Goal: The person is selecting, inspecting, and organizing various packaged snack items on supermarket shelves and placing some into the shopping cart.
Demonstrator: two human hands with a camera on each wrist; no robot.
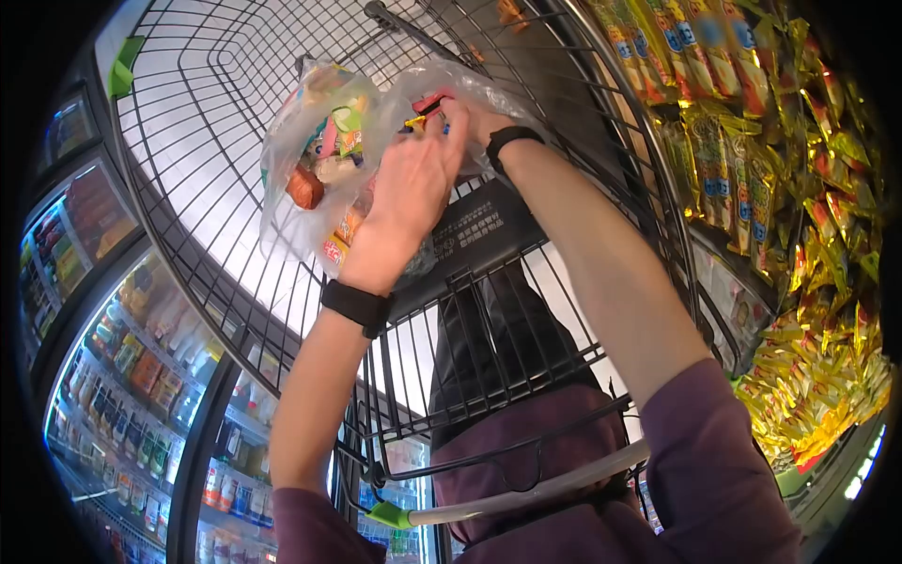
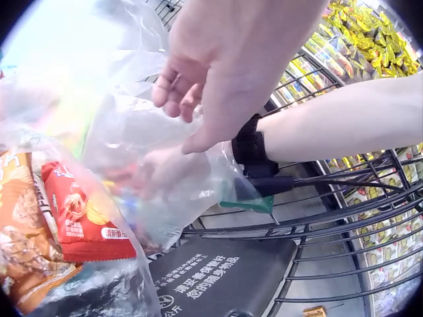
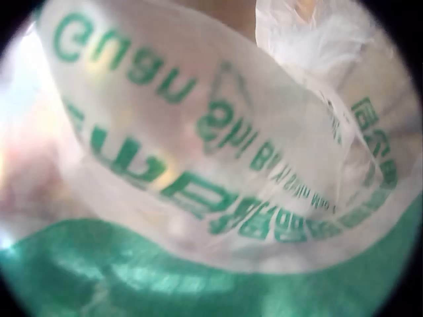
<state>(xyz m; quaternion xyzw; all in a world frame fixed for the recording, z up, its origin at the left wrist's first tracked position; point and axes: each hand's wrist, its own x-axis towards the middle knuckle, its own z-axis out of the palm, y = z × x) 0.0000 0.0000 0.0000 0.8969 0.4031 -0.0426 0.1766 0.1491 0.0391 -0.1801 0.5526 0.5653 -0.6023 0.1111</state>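
Note:
My left hand (image 1: 413,179) is held over the mouth of a clear plastic bag (image 2: 115,129), its fingers loosely bent in the left wrist view, with nothing seen in them. My right hand (image 2: 175,173) reaches inside this bag, beside small red, yellow and blue packets (image 2: 122,188); through the plastic I cannot tell whether it grips one. Bag film with green lettering (image 3: 211,132) fills the right wrist view. To the left, more clear plastic holds a red snack packet (image 2: 79,214), an orange snack bag (image 2: 26,231) and several colourful packets (image 1: 343,132).
The bags sit in a wire shopping cart (image 1: 202,103), by a black panel (image 1: 479,221) with white lettering. The cart handle (image 1: 536,489) crosses in front of the person. Lit drink fridges (image 1: 141,376) stand left; racks of yellow snack packets (image 1: 817,376) line the right.

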